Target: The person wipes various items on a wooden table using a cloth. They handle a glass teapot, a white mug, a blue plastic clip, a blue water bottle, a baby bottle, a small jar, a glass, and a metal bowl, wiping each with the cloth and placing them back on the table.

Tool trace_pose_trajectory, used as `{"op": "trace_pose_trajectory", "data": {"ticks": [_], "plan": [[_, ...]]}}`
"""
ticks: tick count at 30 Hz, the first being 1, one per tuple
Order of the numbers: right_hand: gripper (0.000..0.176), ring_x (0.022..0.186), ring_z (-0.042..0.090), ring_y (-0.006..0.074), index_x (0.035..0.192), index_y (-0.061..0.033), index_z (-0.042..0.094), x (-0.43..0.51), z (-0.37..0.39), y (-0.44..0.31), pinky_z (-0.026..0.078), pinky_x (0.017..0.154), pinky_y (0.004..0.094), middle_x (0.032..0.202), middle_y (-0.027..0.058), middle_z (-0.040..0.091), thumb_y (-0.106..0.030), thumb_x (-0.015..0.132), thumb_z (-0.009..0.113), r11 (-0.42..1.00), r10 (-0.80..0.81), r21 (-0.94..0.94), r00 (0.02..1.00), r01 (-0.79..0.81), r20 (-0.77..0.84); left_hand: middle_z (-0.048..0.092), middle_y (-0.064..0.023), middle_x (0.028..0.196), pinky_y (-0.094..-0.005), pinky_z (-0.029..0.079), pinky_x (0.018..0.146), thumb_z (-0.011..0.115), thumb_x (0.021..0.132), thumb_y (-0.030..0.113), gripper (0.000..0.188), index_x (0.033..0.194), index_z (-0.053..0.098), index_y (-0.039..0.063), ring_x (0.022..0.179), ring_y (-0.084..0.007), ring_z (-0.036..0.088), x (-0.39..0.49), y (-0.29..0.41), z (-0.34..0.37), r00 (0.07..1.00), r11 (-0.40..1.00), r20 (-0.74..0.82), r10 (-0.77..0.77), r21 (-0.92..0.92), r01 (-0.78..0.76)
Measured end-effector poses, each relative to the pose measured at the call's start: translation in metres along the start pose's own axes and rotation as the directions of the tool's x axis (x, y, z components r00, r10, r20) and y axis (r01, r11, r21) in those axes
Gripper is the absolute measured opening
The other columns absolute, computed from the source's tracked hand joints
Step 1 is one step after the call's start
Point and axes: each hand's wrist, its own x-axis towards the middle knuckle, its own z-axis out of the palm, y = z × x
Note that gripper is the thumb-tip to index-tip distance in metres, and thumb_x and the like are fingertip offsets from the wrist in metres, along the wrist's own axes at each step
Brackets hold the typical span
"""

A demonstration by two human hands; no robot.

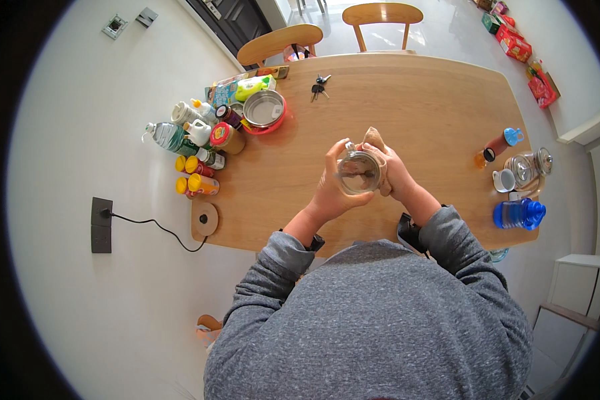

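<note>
Before my chest, over the wooden table (290, 195), I hold a clear glass mug (358, 175) with its round opening facing up toward me. My left hand (332, 187) grips the mug from the left, the thumb along the near side and the fingers by the handle on the far side. A tan cloth (375, 140) is bunched in my right hand (396, 170), pressed against the mug's right outer side. The fingertips of the right hand are partly hidden by the cloth and the mug.
At the left edge stand several jars and bottles, a water bottle (172, 137) and a steel bowl (263, 108). Keys (319, 90) lie toward the back. On the right are a blue pitcher (517, 214), a white cup (503, 180) and a glass teapot (522, 167). A corded kettle base (206, 219) sits at the near left corner.
</note>
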Motion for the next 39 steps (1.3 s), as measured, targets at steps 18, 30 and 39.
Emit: {"op": "trace_pose_trajectory", "data": {"ticks": [18, 30, 39], "plan": [[0.031, 0.104, 0.064, 0.0191, 0.128, -0.0187, 0.050, 0.001, -0.005, 0.008, 0.056, 0.086, 0.0347, 0.116, 0.0036, 0.062, -0.032, 0.100, 0.053, 0.857, 0.022, 0.504, 0.985, -0.106, 0.168, 0.039, -0.0134, 0.136, -0.0421, 0.035, 0.109, 0.086, 0.063, 0.027, 0.101, 0.146, 0.031, 0.007, 0.130, -0.0286, 0.036, 0.013, -0.003, -0.009, 0.996, 0.961, -0.025, 0.086, 0.266, -0.076], [0.046, 0.098, 0.065, 0.0169, 0.119, -0.0117, 0.059, -0.003, -0.006, 0.013, 0.056, 0.075, 0.0313, 0.108, 0.0051, 0.066, -0.051, 0.097, 0.052, 0.903, 0.099, 0.397, 0.978, -0.166, 0.185, 0.046, -0.0109, 0.126, -0.0356, 0.047, 0.100, 0.083, 0.071, 0.006, 0.086, 0.137, 0.028, 0.007, 0.119, -0.0200, 0.050, 0.016, -0.006, 0.012, 0.994, 0.982, -0.091, 0.054, -0.178, -0.069], [0.054, 0.069, 0.065, 0.0146, 0.113, -0.0030, 0.060, -0.013, -0.010, 0.004, 0.054, 0.060, 0.0267, 0.092, 0.0066, 0.067, -0.053, 0.093, 0.059, 0.992, 0.123, 0.044, 0.990, -0.120, -0.070, 0.046, -0.0107, 0.128, -0.0378, 0.044, 0.103, 0.084, 0.071, 0.008, 0.085, 0.136, 0.029, 0.007, 0.121, -0.0213, 0.049, 0.014, -0.015, 0.006, 0.996, 0.984, -0.077, 0.032, -0.171, -0.045]]}}
